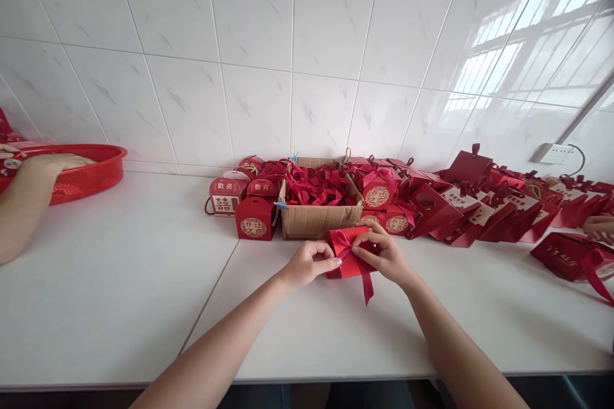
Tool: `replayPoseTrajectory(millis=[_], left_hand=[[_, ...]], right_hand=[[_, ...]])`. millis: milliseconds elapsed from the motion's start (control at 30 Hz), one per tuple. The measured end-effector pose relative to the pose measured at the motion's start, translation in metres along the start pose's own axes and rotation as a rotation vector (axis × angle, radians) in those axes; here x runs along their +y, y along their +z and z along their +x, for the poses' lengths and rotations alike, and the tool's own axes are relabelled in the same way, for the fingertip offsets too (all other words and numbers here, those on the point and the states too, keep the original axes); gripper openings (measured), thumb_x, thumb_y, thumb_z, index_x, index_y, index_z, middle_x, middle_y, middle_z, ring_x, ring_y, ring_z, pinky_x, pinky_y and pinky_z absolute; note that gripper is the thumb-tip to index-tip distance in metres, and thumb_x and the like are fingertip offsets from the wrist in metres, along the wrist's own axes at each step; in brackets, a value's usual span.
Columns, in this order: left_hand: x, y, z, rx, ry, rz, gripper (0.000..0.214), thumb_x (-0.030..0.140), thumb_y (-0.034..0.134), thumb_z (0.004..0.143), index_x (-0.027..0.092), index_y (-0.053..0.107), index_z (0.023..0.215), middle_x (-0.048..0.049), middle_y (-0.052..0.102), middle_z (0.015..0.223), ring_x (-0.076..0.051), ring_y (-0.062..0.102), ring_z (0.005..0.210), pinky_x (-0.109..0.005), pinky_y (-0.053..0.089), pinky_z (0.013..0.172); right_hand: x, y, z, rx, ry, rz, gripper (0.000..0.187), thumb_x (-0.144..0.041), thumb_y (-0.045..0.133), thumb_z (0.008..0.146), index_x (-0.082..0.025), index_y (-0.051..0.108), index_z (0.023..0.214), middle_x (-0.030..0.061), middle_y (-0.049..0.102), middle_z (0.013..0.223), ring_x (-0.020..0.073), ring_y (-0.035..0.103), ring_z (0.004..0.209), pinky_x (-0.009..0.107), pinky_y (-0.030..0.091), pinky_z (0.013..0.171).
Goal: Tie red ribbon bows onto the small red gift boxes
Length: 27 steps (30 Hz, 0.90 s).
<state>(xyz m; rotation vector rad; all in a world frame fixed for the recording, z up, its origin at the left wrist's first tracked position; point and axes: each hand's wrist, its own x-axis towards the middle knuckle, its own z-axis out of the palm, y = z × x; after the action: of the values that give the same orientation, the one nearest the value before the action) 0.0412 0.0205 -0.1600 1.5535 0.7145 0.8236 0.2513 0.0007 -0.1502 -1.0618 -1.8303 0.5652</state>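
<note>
A small red gift box point(346, 271) lies on the white table in front of me, with a dark red ribbon point(367, 284) looped over its top and one tail hanging down its near side. On the left of the box, my left hand point(309, 262) pinches the ribbon between thumb and forefinger. From the right, my right hand point(381, 252) pinches the ribbon near its knot, fingers curled over the box. Just behind stands an open cardboard box point(311, 220) filled with loose red ribbons point(319, 185).
Finished-looking red gift boxes point(254, 217) stand left of the carton; many more red bags point(451, 211) line the wall rightward. At far left, another person's arm point(29, 198) reaches into a red plastic basket point(86, 182). Another person's hand point(599, 228) shows at far right.
</note>
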Motion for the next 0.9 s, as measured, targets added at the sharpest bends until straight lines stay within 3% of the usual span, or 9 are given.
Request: replayPoseTrajectory(millis=[333,900], left_hand=[[0.0007,-0.0021,-0.0007,-0.027,-0.004,-0.038,0.03,0.036,0.07,0.068,0.014,0.053,0.058,0.0023,0.049,0.06,-0.009,0.042,0.058,-0.023,0.03,0.056],[0.0018,-0.0022,-0.0009,-0.025,-0.008,-0.023,0.037,0.044,0.07,0.067,0.015,0.05,0.057,0.0019,0.048,0.06,-0.009,0.043,0.057,-0.023,0.03,0.054]], right_hand=[[0.0002,-0.0001,-0.0006,0.001,-0.002,0.003,0.014,-0.036,0.062,0.081,-0.023,0.067,0.079,0.0082,0.05,0.12,0.0259,0.045,0.12,0.039,0.037,0.097],[-0.0009,0.0016,-0.0008,0.028,0.008,0.037,0.016,-0.038,0.062,0.08,-0.023,0.066,0.077,0.0083,0.05,0.12,0.0269,0.045,0.12,0.041,0.037,0.099]])
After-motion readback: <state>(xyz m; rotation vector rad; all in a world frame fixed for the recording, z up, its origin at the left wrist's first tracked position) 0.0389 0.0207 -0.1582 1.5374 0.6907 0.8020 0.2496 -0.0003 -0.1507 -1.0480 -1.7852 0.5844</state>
